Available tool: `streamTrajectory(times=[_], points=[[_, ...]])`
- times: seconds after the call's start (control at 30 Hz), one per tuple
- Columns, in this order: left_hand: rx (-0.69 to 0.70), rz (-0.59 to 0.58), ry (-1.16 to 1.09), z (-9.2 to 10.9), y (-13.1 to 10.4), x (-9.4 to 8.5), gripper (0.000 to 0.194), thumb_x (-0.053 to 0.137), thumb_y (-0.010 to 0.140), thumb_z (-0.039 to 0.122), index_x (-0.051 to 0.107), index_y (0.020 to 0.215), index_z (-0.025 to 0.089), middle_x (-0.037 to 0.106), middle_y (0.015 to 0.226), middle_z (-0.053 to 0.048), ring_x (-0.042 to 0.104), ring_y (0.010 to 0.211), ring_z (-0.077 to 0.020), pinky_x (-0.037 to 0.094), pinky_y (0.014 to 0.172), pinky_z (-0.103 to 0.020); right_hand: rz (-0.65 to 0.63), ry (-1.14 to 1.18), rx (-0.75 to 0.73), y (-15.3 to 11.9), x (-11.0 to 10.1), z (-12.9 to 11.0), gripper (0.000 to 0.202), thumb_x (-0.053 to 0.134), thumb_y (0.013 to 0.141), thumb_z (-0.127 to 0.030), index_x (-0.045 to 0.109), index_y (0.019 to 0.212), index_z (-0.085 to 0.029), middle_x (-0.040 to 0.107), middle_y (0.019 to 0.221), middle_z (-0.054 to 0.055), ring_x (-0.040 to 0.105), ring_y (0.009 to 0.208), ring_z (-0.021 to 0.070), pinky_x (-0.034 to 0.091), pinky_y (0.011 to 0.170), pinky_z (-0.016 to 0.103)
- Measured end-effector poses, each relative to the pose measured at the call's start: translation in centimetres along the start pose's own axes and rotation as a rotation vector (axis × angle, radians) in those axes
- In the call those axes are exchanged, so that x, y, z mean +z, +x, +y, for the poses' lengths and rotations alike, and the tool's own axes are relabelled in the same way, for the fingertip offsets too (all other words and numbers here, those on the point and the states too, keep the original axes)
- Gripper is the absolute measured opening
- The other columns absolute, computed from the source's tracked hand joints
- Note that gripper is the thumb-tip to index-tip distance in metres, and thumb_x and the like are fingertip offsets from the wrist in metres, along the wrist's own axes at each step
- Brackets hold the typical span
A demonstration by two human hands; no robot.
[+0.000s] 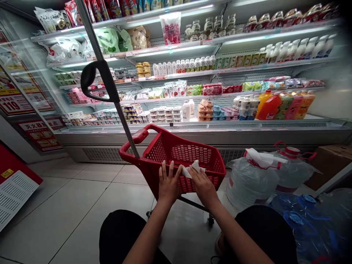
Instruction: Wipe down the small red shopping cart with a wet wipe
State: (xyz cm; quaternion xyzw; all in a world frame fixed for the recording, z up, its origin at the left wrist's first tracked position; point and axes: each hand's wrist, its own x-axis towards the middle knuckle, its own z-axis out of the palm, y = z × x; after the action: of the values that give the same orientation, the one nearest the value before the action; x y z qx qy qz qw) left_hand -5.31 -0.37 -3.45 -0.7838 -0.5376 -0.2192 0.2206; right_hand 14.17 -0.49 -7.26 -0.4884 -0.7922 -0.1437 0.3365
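A red shopping basket cart (150,175) on small wheels stands in front of me, its long grey pole with a black handle (106,80) leaning up to the left. My left hand (168,186) rests on the near rim with its fingers spread and nothing in them. Beside it, my right hand (203,186) presses a crumpled white wipe (187,172) against the same rim. Part of the wipe sticks up past the fingers, and the rest is hidden under them. Perforated walls surround the inside of the basket.
Behind the cart runs a lit refrigerated display (192,126) stocked with bottles, cups and packets. Large clear water jugs (251,179) stand at the right, a white cloth-like piece (257,156) on top. Blue jugs (305,216) lie nearer me. A red-and-white unit (18,190) is at left.
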Motion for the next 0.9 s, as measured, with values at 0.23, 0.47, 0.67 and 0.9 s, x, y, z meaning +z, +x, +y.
streamTrajectory(times=[0.23,0.47,0.67,0.9], points=[[0.002,0.001,-0.023,0.3,0.0,-0.3,0.099,0.078,0.074,0.024,0.036,0.162,0.034,0.028,0.171,-0.01,0.002,0.159,-0.0489,0.015,0.126,-0.065,0.008,-0.082,0.148,-2.4,-1.0,5.8,0.064,0.036,0.099,-0.009,0.034,0.163,-0.018,0.054,0.157,0.011,0.05,0.145,0.0245,0.036,0.125,0.052],[0.005,0.005,-0.02,0.6,0.1,0.1,0.093,0.077,0.076,0.028,0.04,0.161,0.03,0.029,0.171,-0.012,0.003,0.159,-0.0488,0.016,0.126,-0.064,-0.001,-0.029,0.039,1.7,0.9,-1.2,0.07,0.035,0.092,0.0,0.037,0.162,-0.012,0.048,0.161,0.011,0.044,0.15,0.0228,0.037,0.126,0.046],[0.012,-0.006,-0.001,-0.2,-0.4,-0.1,0.095,0.075,0.078,0.027,0.034,0.163,0.034,0.026,0.173,-0.009,0.005,0.16,-0.0471,0.015,0.126,-0.064,0.012,-0.017,-0.013,-0.6,-0.8,0.8,0.077,0.032,0.095,-0.001,0.018,0.168,-0.021,0.045,0.163,0.008,0.044,0.15,0.0204,0.037,0.126,0.047],[0.013,0.012,-0.013,-0.1,-0.5,-0.1,0.097,0.076,0.077,0.023,0.034,0.163,0.035,0.029,0.171,-0.01,0.004,0.159,-0.0487,0.016,0.126,-0.066,0.021,-0.089,0.234,-6.5,-2.8,7.7,0.062,0.031,0.105,-0.016,0.025,0.166,-0.022,0.048,0.161,0.009,0.045,0.149,0.0235,0.033,0.126,0.052]])
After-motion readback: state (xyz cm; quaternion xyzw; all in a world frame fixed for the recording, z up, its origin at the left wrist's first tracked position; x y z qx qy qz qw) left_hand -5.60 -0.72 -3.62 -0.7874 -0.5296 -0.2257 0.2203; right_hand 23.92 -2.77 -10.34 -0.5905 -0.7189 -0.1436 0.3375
